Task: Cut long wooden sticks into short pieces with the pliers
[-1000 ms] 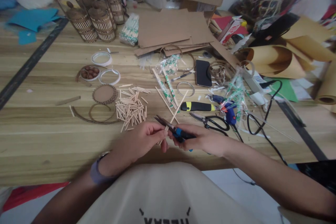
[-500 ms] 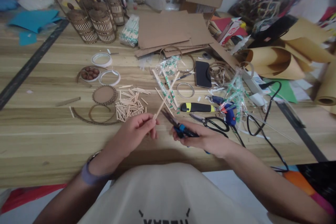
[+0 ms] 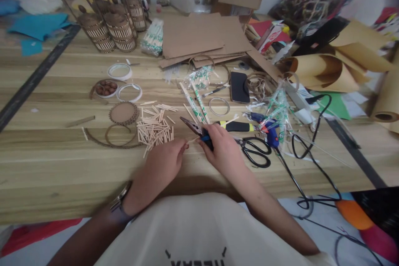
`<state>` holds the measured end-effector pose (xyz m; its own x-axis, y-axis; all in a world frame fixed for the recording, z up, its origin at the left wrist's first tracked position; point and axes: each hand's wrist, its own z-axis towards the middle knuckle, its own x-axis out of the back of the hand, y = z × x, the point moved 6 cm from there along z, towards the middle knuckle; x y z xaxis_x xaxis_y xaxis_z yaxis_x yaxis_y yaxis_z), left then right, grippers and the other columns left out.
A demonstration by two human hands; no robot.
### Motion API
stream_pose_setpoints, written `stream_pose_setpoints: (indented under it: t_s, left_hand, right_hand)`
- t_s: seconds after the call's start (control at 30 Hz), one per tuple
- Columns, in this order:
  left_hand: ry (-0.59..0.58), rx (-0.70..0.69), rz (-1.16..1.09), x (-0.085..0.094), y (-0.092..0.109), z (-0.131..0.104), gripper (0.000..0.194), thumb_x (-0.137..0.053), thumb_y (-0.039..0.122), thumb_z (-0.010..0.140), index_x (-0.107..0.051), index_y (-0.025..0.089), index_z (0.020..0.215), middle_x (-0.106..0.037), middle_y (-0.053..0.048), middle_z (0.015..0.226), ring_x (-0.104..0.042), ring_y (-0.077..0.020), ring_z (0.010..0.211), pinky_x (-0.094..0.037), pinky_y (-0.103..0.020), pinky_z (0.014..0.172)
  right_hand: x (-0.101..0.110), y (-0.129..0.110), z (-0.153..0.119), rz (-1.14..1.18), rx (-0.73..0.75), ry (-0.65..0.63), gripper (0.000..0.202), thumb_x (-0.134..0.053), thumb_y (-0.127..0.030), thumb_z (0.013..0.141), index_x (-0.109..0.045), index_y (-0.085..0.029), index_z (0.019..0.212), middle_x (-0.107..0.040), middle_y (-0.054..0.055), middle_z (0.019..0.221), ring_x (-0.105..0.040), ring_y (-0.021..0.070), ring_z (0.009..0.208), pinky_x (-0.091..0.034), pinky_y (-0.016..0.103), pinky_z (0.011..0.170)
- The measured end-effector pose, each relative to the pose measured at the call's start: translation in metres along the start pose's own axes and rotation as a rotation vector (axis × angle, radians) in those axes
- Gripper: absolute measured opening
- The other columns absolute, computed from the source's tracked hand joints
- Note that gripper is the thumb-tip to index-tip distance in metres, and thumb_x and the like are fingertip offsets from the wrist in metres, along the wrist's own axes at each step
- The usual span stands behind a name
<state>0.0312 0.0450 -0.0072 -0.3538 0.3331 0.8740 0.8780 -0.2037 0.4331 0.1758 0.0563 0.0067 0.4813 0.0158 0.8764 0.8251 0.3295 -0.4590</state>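
Note:
My left hand (image 3: 165,160) is closed, its fingertips pinching a thin wooden stick (image 3: 192,140) that runs toward my other hand. My right hand (image 3: 222,147) is wrapped round dark pliers with blue-black handles (image 3: 193,126); their jaws point up and left over the wood. Part of the stick between the hands is hidden by fingers. A pile of short cut sticks (image 3: 155,128) lies just beyond my left hand. Sticks in green-and-white paper wrappers (image 3: 199,106) rest past the pliers.
Black-handled scissors (image 3: 257,151), a yellow-black tool (image 3: 241,126), a blue glue gun (image 3: 272,135) and its cable lie on the right. A phone (image 3: 240,87) and cardboard sheets (image 3: 199,37) are farther back. At left are a round cardboard disc (image 3: 124,113), tape rolls and woven lanterns (image 3: 120,29).
My right hand has moved left and up with the pliers. My left hand has turned over, and the long stick no longer points up and away. The scissors have shifted toward me.

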Motion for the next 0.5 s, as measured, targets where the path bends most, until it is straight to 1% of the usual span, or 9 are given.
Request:
stream_pose_setpoints:
  t_s: [0.1, 0.23, 0.4, 0.47, 0.5]
  left_hand:
    - [0.039, -0.015, 0.152, -0.001, 0.001, 0.000, 0.028, -0.037, 0.022, 0.100, -0.064, 0.021, 0.093, -0.075, -0.009, 0.084, -0.070, -0.0247, 0.078, -0.039, -0.031, 0.064]
    - [0.090, -0.059, 0.254, -0.002, 0.005, 0.002, 0.032, -0.035, 0.018, 0.099, -0.067, 0.019, 0.092, -0.075, -0.012, 0.081, -0.071, -0.0286, 0.078, -0.041, -0.036, 0.069]
    - [0.115, -0.039, 0.311, -0.007, 0.006, 0.005, 0.035, -0.035, 0.014, 0.096, -0.068, 0.017, 0.088, -0.072, -0.013, 0.073, -0.070, -0.0280, 0.072, -0.041, -0.040, 0.073]
    - [0.109, -0.012, 0.270, -0.004, 0.001, 0.006, 0.035, -0.034, 0.014, 0.096, -0.068, 0.015, 0.086, -0.070, -0.013, 0.070, -0.068, -0.0282, 0.070, -0.041, -0.040, 0.074]
    - [0.097, -0.005, 0.202, -0.002, -0.002, 0.007, 0.035, -0.035, 0.016, 0.097, -0.068, 0.016, 0.085, -0.069, -0.012, 0.069, -0.067, -0.0278, 0.069, -0.041, -0.040, 0.074]
  right_hand:
    - [-0.008, 0.002, 0.001, -0.103, -0.064, -0.008, 0.022, -0.051, -0.030, 0.096, -0.057, -0.018, 0.112, -0.066, 0.014, 0.104, -0.061, 0.0302, 0.093, -0.047, 0.039, 0.080]
    - [-0.017, 0.002, 0.002, -0.234, -0.159, -0.045, 0.021, -0.050, -0.033, 0.097, -0.057, -0.016, 0.106, -0.066, 0.016, 0.100, -0.061, 0.0310, 0.089, -0.044, 0.037, 0.074]
    - [-0.026, -0.003, 0.006, -0.302, -0.218, -0.067, 0.020, -0.049, -0.034, 0.097, -0.056, -0.016, 0.098, -0.065, 0.017, 0.098, -0.062, 0.0315, 0.085, -0.041, 0.038, 0.071]
    - [-0.025, -0.002, 0.009, -0.270, -0.215, -0.064, 0.015, -0.050, -0.031, 0.095, -0.055, -0.017, 0.097, -0.065, 0.018, 0.099, -0.061, 0.0312, 0.085, -0.041, 0.038, 0.072]
    - [-0.023, 0.000, 0.010, -0.224, -0.207, -0.074, 0.012, -0.050, -0.029, 0.094, -0.054, -0.017, 0.096, -0.065, 0.017, 0.099, -0.061, 0.0303, 0.085, -0.041, 0.037, 0.072]
